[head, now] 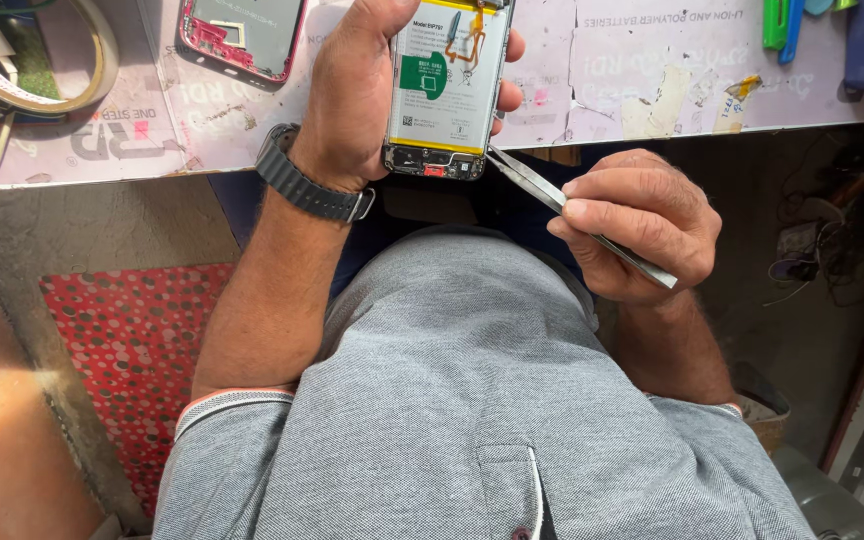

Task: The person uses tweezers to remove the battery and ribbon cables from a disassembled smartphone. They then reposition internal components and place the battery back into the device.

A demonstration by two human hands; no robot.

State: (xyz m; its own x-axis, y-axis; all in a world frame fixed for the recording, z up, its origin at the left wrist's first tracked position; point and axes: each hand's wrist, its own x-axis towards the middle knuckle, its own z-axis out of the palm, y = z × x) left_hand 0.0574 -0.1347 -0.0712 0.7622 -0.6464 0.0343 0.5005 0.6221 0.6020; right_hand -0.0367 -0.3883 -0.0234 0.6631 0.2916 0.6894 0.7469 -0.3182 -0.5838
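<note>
Above the lap, at the near edge of the workbench (pixel 592 90), an opened phone (pixel 445 90) is held upright in the left hand (pixel 352 100), fingers wrapped around its sides. Its back cover has already been taken off, so that the battery (pixel 447 75) and lower board are exposed. Metal tweezers (pixel 552 200) are pinched in the closed fingers of the right hand (pixel 642 220), their tips touching the phone's lower right corner. A red phone frame (pixel 242 35) lies on the bench, far left. Removal of inner parts appears barely begun.
</note>
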